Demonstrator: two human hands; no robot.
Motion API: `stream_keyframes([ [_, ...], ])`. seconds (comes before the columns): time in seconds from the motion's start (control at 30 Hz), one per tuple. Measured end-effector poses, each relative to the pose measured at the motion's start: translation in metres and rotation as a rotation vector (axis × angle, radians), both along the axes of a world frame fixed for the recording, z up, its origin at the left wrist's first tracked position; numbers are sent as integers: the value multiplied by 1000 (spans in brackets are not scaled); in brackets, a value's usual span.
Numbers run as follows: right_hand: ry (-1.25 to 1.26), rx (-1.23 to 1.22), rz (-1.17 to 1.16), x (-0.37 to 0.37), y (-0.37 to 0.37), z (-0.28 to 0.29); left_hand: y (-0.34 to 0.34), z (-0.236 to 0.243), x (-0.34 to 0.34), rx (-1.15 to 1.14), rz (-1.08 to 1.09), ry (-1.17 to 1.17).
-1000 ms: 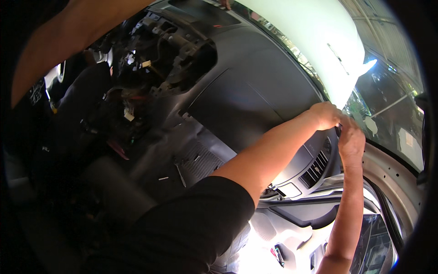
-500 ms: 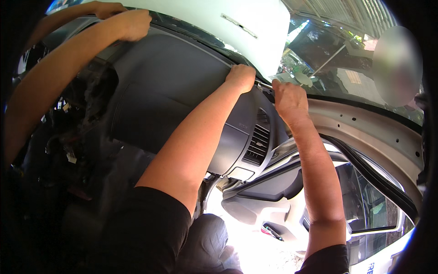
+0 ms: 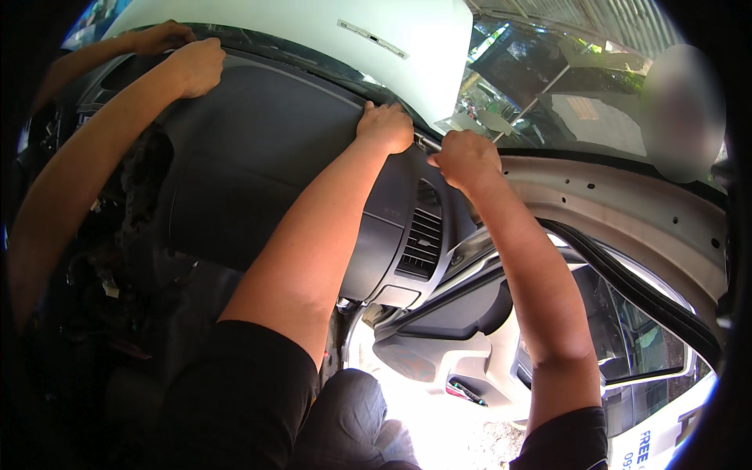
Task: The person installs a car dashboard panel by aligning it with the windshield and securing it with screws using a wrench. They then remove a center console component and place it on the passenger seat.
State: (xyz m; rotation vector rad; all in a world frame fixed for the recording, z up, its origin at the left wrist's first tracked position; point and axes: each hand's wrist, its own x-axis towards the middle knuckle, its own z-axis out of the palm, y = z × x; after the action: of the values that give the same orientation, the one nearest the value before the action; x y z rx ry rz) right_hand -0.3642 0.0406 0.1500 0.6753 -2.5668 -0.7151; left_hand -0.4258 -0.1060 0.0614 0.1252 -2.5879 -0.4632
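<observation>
A dark grey dashboard (image 3: 266, 149) spans the middle of the view, below the windshield. My left hand (image 3: 386, 128) rests at its far edge by the glass, with the fingers curled and their tips hidden; what they hold I cannot make out. Just to its right, my right hand (image 3: 470, 160) is closed around a slim silver metal tool (image 3: 427, 142). The tool points toward my left hand at the dashboard's corner, and its far end is hidden. Below the hands sits a slatted air vent (image 3: 421, 244).
At the far left, another person's hands (image 3: 196, 66) are at the dashboard's far edge. Exposed wiring (image 3: 108, 286) fills the dark left side. An open car door (image 3: 439, 356) stands at the lower right, below the bare metal pillar (image 3: 611, 200). A blurred person (image 3: 684, 113) is outside the glass.
The whole view has shifted, so the dashboard and hands appear further left. My left hand's knuckles and thumb show more now. My right hand still grips the tool, its wrist slightly turned.
</observation>
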Motion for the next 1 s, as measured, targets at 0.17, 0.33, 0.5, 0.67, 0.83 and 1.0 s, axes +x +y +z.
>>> stream_keyframes([
  [0.17, -38, -28, -47, 3, -9, 2, 1, 0, 1, -27, 13, -11],
  [0.33, 188, 320, 218, 5, -10, 4, 1, -3, -3, -61, 29, 9],
  [0.5, -23, 81, -40, 4, -13, 2, 1, -5, -7, -86, 37, 15],
  [0.67, 104, 381, 84, 8, -18, 4, 0, -4, -6, -64, 20, 7],
  [0.83, 53, 204, -29, 10, -22, 4, 0, -1, -6, -51, 16, -18],
  [1.0, 77, 296, 42, 6, -25, 6, -1, -1, -5, -40, 16, -17],
])
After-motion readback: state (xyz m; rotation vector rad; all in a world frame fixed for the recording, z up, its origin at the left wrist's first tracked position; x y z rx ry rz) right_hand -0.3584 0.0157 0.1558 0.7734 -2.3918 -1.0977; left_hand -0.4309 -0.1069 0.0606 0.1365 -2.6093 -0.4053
